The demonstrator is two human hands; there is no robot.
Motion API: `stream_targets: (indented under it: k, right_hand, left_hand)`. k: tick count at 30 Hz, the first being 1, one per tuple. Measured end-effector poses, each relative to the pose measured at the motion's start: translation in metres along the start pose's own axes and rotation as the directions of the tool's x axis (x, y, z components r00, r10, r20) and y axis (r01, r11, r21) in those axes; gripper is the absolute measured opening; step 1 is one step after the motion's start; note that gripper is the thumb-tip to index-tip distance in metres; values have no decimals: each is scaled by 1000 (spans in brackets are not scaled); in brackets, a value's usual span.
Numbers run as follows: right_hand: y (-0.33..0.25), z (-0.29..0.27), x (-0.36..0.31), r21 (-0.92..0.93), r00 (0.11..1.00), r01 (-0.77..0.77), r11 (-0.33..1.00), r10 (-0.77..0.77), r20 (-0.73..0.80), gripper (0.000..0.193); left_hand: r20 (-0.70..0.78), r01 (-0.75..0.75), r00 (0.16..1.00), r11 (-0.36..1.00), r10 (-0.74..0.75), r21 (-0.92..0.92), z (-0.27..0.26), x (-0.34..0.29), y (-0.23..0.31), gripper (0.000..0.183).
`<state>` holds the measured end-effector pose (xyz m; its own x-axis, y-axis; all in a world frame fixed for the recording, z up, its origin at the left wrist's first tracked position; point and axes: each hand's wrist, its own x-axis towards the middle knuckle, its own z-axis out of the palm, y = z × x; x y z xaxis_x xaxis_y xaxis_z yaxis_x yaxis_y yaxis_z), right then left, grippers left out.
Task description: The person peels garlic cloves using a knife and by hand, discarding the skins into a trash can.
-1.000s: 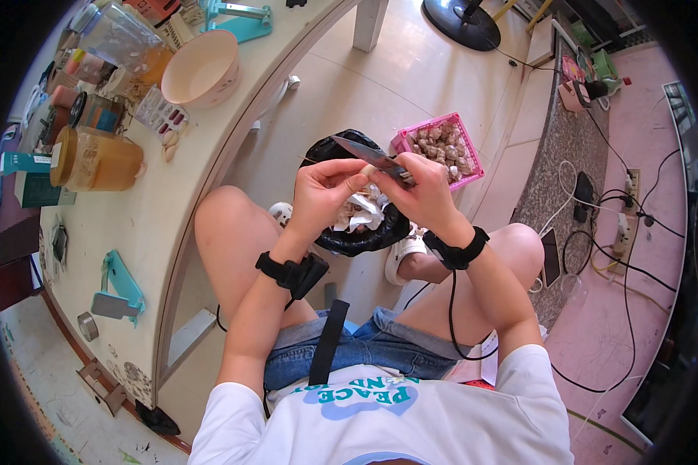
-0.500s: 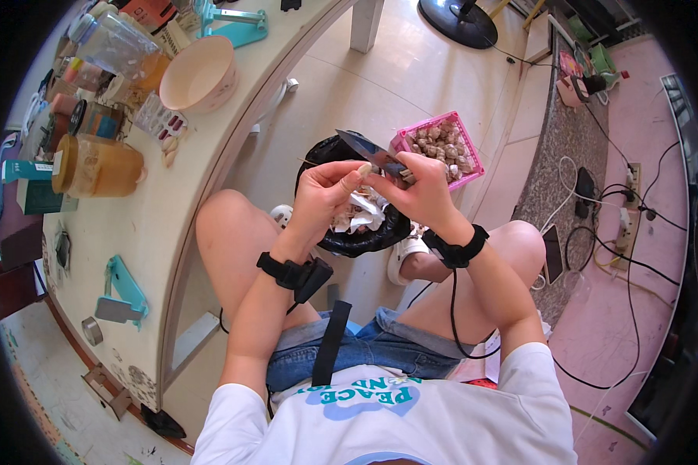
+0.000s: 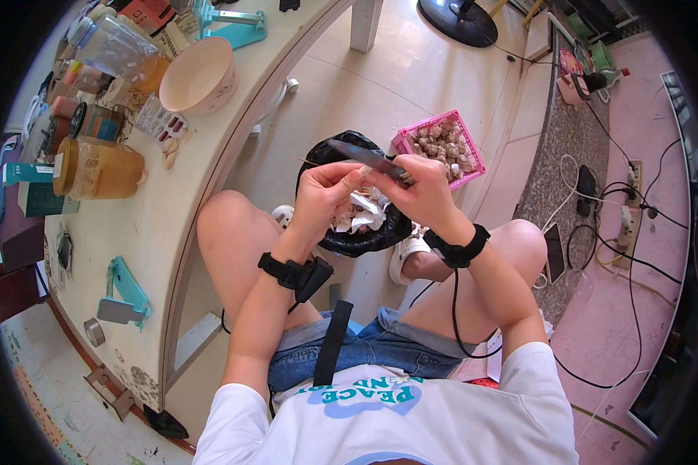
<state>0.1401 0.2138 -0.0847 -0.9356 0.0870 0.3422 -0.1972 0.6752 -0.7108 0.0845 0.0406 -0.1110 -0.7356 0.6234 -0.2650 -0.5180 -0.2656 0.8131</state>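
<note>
Pinching a small pale clove-shaped piece [image 3: 364,171] between thumb and forefinger, the left hand [image 3: 322,194] is nearly closed over the left part of a round bin lined with shiny black plastic [image 3: 372,245]; its other fingers curl loosely behind the pinch, and part of the piece is hidden by the fingertips. The right hand [image 3: 423,186], over the right rim of the bin, is closed around the handle end of a grey metal knife with a broad blade [image 3: 367,158]; its thumb extends left to the clove-shaped piece, though whether it presses on it cannot be told; the blade points away and to the left above the far part of the bin, just beyond the piece.

Both forearms rise from the near side of the bin and slant inward, so that the hands almost meet above it; the wrists, each wearing a black strap, are bent slightly, backs of the hands largely upward.

Inside the bin lie crumpled white scraps [image 3: 364,213]; beyond it and to the right stands a bright pink plastic basket [image 3: 402,142] full of whitish-brown garlic bulbs [image 3: 444,147]; well to the left of the bin, a cream-coloured round bowl [image 3: 198,77] sits on a white-topped table [image 3: 171,201].
</note>
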Motion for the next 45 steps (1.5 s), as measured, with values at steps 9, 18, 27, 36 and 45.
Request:
stream_targets:
  k: [9, 18, 27, 36, 45]
  right_hand:
    - [-7, -1, 3, 18, 998, -45, 999, 45, -33, 39]
    - [2, 2, -3, -11, 999, 0, 1000, 0, -34, 33]
    - [-2, 1, 0, 111, 992, -92, 989, 82, 96, 14]
    - [2, 4, -7, 217, 948, -117, 969, 43, 316, 15]
    - [9, 3, -2, 249, 983, -174, 953, 155, 94, 21]
  left_hand:
    - [13, 70, 998, 995, -69, -69, 2, 0, 2, 18]
    - [12, 75, 997, 995, -75, -71, 3, 1, 0, 18]
    - [-3, 92, 996, 993, -92, -68, 2, 1, 2, 17]
    - [-98, 154, 978, 952, -185, -264, -2, 4, 3, 23]
    - [-52, 146, 985, 949, -166, -280, -3, 4, 2, 17]
